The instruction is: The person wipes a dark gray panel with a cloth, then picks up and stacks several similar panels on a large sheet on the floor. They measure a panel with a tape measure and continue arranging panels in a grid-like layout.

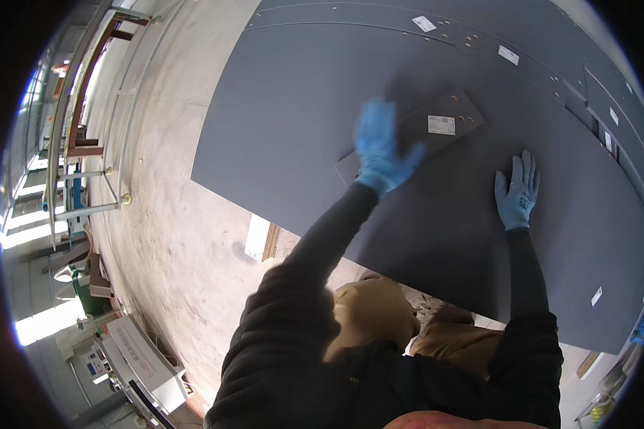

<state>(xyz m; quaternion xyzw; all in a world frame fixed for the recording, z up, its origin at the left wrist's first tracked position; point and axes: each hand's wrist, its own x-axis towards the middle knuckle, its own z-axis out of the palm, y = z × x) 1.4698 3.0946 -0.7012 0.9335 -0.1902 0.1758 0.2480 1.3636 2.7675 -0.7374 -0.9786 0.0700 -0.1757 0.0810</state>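
Observation:
A large dark grey panel [286,121] lies flat in front of me. On top of it rests a small rectangular grey panel [415,130], set at a slant, with a white label [441,125] and a few holes at its far right end. My left hand [381,146], in a blue glove and smeared by motion, is over the near left part of this small panel, fingers stretched out. Whether it touches the panel I cannot tell. My right hand [518,191], also gloved in blue, is spread on the large panel to the right of the small one, holding nothing.
More labelled grey panels [379,16] lie along the far side and right. Under the stack's near edge, a light block [260,237] shows. At far left stands a metal frame [86,211] on casters; a white box [142,357] is at lower left. Concrete floor [172,179] surrounds the stack.

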